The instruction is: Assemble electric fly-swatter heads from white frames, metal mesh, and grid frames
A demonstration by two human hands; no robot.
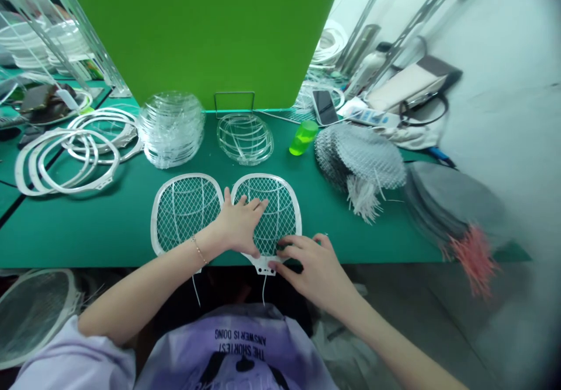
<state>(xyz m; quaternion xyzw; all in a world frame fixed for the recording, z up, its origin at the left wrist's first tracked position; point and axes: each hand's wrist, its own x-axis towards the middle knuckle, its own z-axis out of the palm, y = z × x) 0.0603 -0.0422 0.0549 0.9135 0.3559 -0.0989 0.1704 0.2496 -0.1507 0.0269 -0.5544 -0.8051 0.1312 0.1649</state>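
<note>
head view: at the centre of the frame, two white racket-shaped frames with mesh lie side by side on a green table (109,226), the left frame (186,211) partly under the left forearm and the right frame (283,214) under both hands. the left hand (239,224) is spread wide, laid over the left part of the right frame, its thumb near the lower rim. the right hand (311,264) is partly curled, thumb at the neck tab (265,271) and fingers at the lower right rim; whether it pinches there i cannot tell. a thin white wire (263,292) hangs below the tab. above the frames stand a tall stack of clear grids (172,130), a lower stack of grids (245,138) and a green cylinder (303,137); white rings (104,185) lie at centre left, grey mesh sheets (370,150) at centre right, and a green panel (201,33) fills the upper middle
</note>
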